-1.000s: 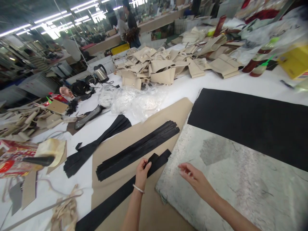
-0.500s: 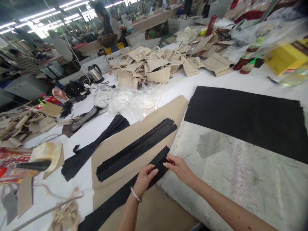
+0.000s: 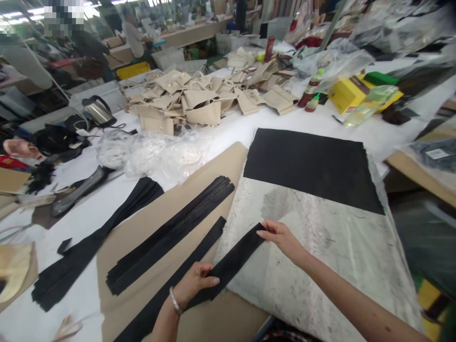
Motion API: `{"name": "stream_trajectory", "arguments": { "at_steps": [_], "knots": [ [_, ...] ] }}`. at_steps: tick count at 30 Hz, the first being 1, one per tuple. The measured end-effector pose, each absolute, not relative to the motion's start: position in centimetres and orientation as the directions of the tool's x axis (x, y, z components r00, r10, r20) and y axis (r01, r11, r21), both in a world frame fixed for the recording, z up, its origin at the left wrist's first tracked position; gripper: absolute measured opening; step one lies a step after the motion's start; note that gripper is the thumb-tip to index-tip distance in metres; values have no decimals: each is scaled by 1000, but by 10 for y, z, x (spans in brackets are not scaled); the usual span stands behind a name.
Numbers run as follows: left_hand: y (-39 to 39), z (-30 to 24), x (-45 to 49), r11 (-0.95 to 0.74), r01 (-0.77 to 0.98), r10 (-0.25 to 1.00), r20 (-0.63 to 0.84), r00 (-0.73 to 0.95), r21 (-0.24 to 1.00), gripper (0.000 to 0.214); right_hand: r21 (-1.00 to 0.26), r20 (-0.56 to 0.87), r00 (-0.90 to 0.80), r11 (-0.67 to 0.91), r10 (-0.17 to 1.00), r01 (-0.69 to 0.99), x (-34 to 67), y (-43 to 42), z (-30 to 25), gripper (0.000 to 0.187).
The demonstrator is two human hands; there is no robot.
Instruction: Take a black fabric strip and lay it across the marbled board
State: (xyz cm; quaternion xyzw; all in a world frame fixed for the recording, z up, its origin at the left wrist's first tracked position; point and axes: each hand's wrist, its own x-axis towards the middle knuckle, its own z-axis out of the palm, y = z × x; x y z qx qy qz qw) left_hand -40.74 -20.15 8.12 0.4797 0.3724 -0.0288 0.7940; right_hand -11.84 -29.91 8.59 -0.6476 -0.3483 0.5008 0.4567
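- Strip [image 3: 238, 257], black, spans the pale slab [image 3: 331, 266]'s eight-o'clock edge.
- Right hand [image 3: 285, 241] pinches its two-o'clock end; left hand [image 3: 191, 285] grips towards eight.
- Probably light, limp; best pinched near both ends.

Two hands [image 3: 194, 284] [image 3: 285, 240], one bracelet [image 3: 175, 301], one kettle [image 3: 97, 113], one pale slab [image 3: 309, 275] (stacked strips [image 3: 171, 235]: uncountable).

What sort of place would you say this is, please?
Most likely a factory workshop making bags or similar goods: a heap of beige cut pieces and a stack of black strips lie on the worktable, and a long workbench stands behind.
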Motion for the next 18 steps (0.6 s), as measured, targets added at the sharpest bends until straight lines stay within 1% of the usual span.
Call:
{"name": "stream_trajectory", "arguments": {
  "at_steps": [6, 11, 14, 18],
  "knots": [
    [-205, 72, -404, 491, 468, 298, -647, 702, 735, 38, -916, -390, 312, -401, 866, -28, -84, -324, 91, 36],
    [-201, 66, -410, 503, 541, 211, -703, 680, 674, 37, -878, -451, 391, -477, 803, -34, -52, -350, 90, 39],
    [-199, 61, -419, 492, 590, 218, -747, 628, 640, 34, -839, -506, 501, -535, 702, -98, -19, -383, 76, 41],
    [-196, 47, -429, 457, 641, 255, -781, 571, 617, 31, -785, -590, 621, -547, 516, -291, 30, -440, 43, 40]
  ]
}}
